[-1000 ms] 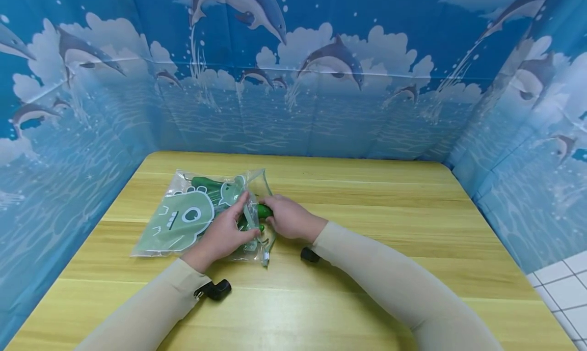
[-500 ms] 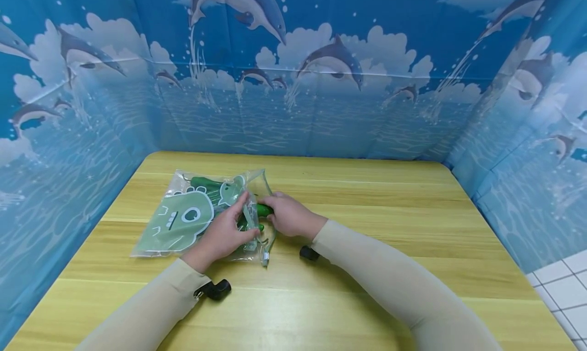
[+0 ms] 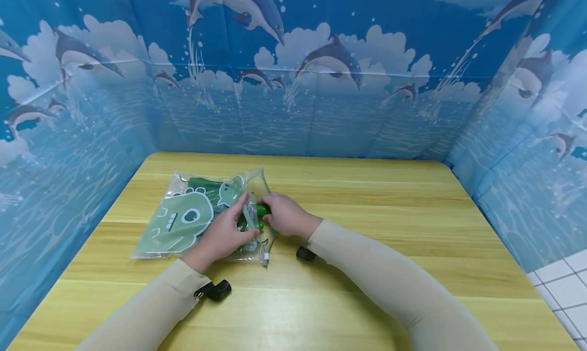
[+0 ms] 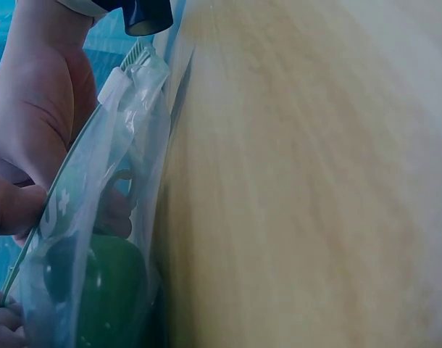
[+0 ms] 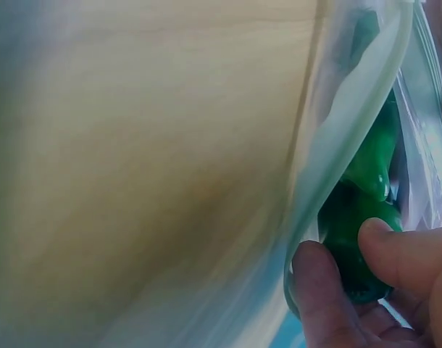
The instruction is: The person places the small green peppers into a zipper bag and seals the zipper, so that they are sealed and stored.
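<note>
A clear zip bag [image 3: 156,241] printed with a pale green cartoon monster lies on the left half of the table, its mouth facing right. My left hand [image 3: 219,235] grips the bag near the mouth, thumb and fingers spread along its edge. With thumb and fingers my right hand [image 3: 289,214] pinches the end of a dark green pepper [image 5: 351,232], which is partly inside the mouth. Another green pepper [image 5: 373,156] shows deeper in the bag in the right wrist view. Through the plastic, a long green pepper [image 3: 204,183] with its stem is visible at the back.
The wooden table [image 3: 367,203] extends to the right and toward me. A blue curtain [image 3: 302,116] with dolphins encloses its back and sides. The zip slider [image 3: 265,259] hangs at the bag's near corner. White tiles [image 3: 564,290] show at the far right.
My right hand has moved slightly left with the pepper, so less of it sticks out of the bag. The left hand and the bag have stayed nearly still.
</note>
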Motion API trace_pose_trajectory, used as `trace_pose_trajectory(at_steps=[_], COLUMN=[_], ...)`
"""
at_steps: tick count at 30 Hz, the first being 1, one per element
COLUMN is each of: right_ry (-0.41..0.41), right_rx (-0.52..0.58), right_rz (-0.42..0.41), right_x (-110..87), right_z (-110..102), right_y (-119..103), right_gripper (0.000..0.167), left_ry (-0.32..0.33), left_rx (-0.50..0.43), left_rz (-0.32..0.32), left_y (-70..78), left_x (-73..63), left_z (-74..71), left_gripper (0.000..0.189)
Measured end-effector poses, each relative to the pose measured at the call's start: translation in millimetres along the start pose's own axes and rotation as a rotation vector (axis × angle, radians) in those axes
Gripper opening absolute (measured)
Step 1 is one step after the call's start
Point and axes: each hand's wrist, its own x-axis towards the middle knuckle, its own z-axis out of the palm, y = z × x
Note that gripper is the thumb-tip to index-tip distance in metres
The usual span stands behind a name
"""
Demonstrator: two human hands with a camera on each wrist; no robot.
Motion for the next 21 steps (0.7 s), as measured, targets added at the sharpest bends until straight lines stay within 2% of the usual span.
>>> trace_pose_trajectory(at_steps=[10, 21], right_ry=[0.026, 0.059], right_rx=[0.079, 0.110], right_rz=[0.039, 0.056], right_x=[-1.6, 1.0], right_z=[1.7, 3.8], right_y=[4.4, 5.6], right_gripper=[0.041, 0.033], left_ry=[0.000, -0.001], left_rx=[-0.006, -0.021], left_rz=[0.004, 0.005], left_y=[-0.4, -3.0], left_x=[0.3, 1.8], left_z=[1.3, 0.9], left_gripper=[0.102, 0.105])
